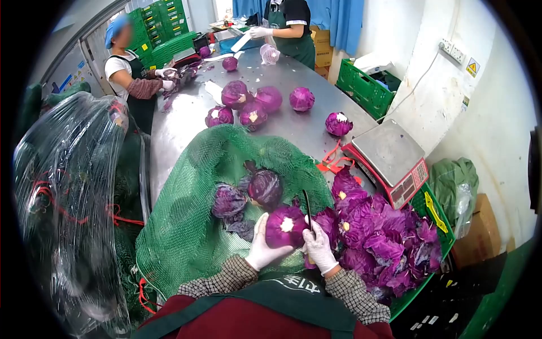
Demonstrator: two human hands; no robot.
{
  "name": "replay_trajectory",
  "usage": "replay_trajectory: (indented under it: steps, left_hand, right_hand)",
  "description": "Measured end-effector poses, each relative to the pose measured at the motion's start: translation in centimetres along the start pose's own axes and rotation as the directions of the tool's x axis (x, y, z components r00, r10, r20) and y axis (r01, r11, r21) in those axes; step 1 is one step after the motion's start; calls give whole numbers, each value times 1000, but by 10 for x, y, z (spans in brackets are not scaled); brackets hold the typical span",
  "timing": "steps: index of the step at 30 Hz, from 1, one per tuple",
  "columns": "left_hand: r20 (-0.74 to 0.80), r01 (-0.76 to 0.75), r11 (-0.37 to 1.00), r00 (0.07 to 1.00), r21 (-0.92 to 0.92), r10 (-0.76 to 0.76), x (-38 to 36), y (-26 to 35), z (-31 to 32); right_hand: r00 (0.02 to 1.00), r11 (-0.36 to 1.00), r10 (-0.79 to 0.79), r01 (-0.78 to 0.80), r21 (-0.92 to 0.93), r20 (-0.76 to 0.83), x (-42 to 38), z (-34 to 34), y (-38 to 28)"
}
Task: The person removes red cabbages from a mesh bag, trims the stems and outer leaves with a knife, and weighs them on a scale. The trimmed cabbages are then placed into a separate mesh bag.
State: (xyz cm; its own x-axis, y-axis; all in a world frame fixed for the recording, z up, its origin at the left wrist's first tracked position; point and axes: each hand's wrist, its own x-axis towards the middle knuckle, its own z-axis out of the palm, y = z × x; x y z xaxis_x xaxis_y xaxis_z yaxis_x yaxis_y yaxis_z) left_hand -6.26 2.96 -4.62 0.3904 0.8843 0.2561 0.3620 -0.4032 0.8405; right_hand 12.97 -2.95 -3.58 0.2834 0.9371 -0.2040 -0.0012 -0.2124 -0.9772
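Gloved in white, my left hand [264,247] is wrapped round the left side of a red cabbage [280,227], whose pale cut stem faces up. My right hand [319,247], also gloved, grips a knife [307,206] with a dark blade pointing up and away, right at the cabbage's right side. Under and beyond my hands spreads a green mesh sack [186,192]. Inside its opening lie a darker red cabbage [265,188] and another wilted one [228,202]. To the right of my right hand, purple outer leaves [384,237] are heaped up.
The leaves fill a green crate [449,240]. A red scale [389,158] stands at the table's right edge. Trimmed cabbages [253,114] sit on the metal table [175,130]. Plastic-wrapped sacks [73,198] stand left. Two people in aprons [138,85] work at the far end.
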Motion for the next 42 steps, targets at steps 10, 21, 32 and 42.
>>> replay_trajectory:
  steps: [10, 21, 32, 42]
  left_hand:
    - [342, -146, 969, 937, 200, 71, 31, 31, -21]
    - [228, -134, 925, 972, 354, 54, 21, 54, -5]
    - [193, -90, 887, 981, 453, 1, 20, 71, 12]
    - [175, -60, 873, 984, 485, -29, 20, 72, 20]
  right_hand:
    - [895, 776, -408, 444, -449, 179, -9, -24, 11]
    - [924, 728, -320, 382, -570, 211, -38, -13, 2]
    - [936, 672, -330, 325, -665, 124, -16, -7, -4]
    - [973, 602, -81, 221, -767, 217, 21, -38, -28]
